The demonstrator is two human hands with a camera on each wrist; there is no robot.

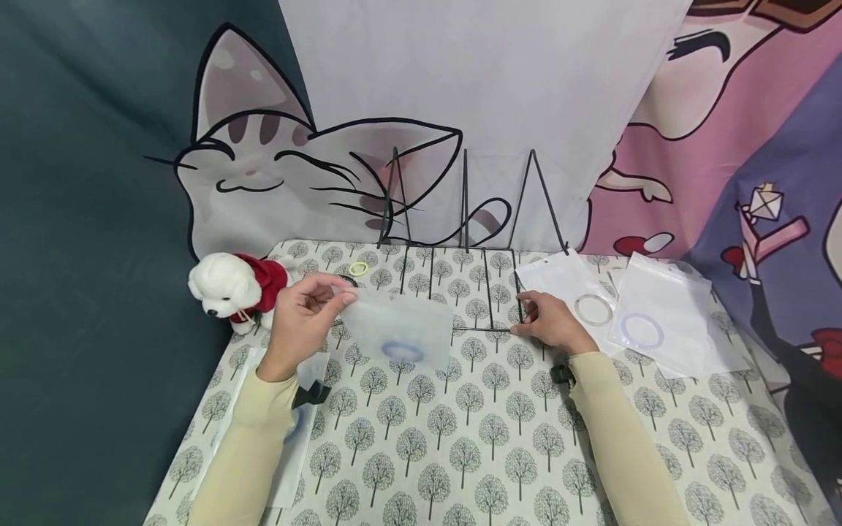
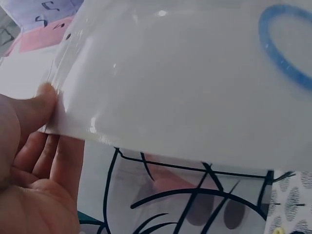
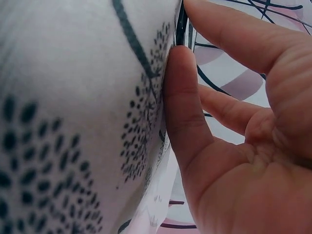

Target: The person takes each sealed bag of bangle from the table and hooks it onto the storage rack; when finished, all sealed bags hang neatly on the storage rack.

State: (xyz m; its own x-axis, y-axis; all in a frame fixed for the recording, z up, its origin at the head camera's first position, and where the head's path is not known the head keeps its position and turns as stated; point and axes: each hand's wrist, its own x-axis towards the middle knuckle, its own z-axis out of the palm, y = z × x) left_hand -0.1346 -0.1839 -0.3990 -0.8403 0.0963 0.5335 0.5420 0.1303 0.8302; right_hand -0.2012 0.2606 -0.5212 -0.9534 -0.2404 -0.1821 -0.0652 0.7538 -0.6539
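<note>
My left hand pinches the corner of a translucent plastic zip bag between thumb and fingers, holding it above the table. Inside the bag shows a blue ring-shaped band. A black wire rack with upright pointed dividers stands at the back of the table, partly behind the bag. At the rack's front right corner, my right hand has its thumb and index finger on the wire, pinching it. The right wrist view shows those fingertips at a dark rod close to the tablecloth.
Right of the rack lie white zip bags, one with a beige ring and one with a lilac ring. Another bag lies under my left forearm. A plush dog sits at left, and a yellow ring lies behind my left hand.
</note>
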